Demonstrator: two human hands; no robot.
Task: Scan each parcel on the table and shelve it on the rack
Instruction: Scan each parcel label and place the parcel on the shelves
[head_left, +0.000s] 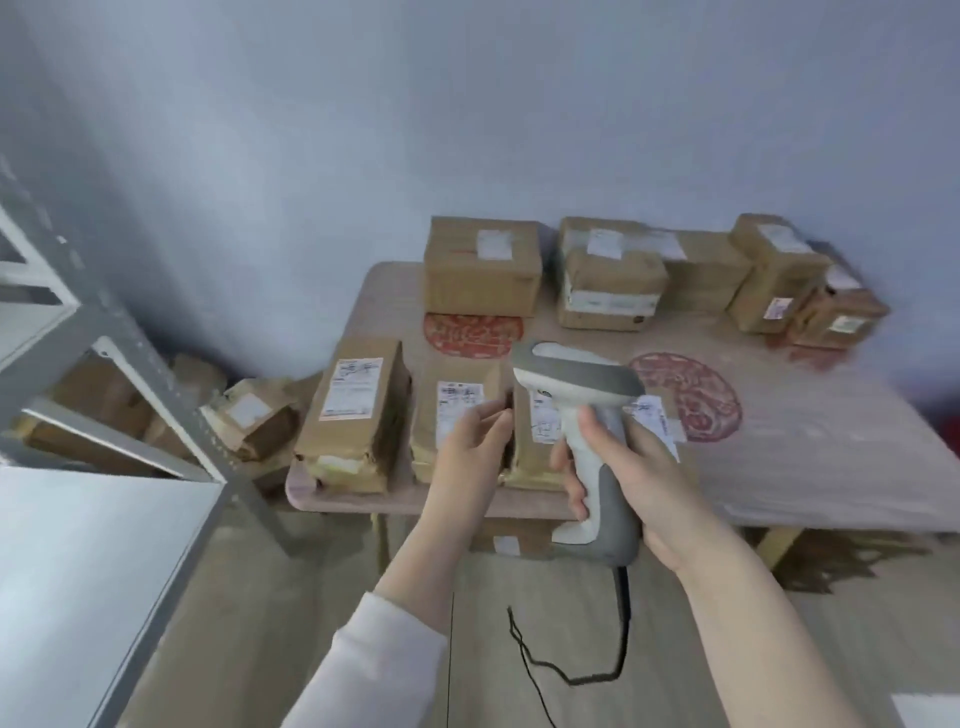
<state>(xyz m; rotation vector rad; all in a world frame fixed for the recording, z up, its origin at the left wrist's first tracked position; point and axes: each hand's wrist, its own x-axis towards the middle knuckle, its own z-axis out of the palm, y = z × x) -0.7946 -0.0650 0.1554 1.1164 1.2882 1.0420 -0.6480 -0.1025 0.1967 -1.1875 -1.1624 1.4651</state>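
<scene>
A pale blue-grey wall (363, 130) and a wood-look floor (311, 597) frame the table (805, 441), whose pinkish top bears round red patterns (691, 395). Far left of the table stands the grey metal rack (93, 312), with a white shelf (78, 545) low in front. Between rack and table, a heap of crumpled brown parcels (254, 415) lies on the floor against the wall.

At the table's near left edge three flat parcels lie side by side, labels up. The leftmost parcel (353, 415) is untouched. At the right edge of the middle parcel (452, 410) is the left hand (467, 447), coming out of a white sleeve (374, 665). Thumb and fingers are curled at the gap beside it, but I cannot tell whether they actually grip the parcel. The third parcel (535, 452) is largely hidden behind the scanner (571, 384), whose head covers most of its label.

The right hand (639, 478) is wrapped firmly round the scanner's handle, holding it above the table's front edge. A black cable (618, 623) hangs from the handle's base to the floor. Another parcel (509, 540) shows under the table.

Along the table's far edge, by the wall, sit a large box (483, 270), two stacked boxes (608, 291), a wider box (701, 270) behind them, a tilted box (774, 270) and, last on the right, a small box (836, 317).
</scene>
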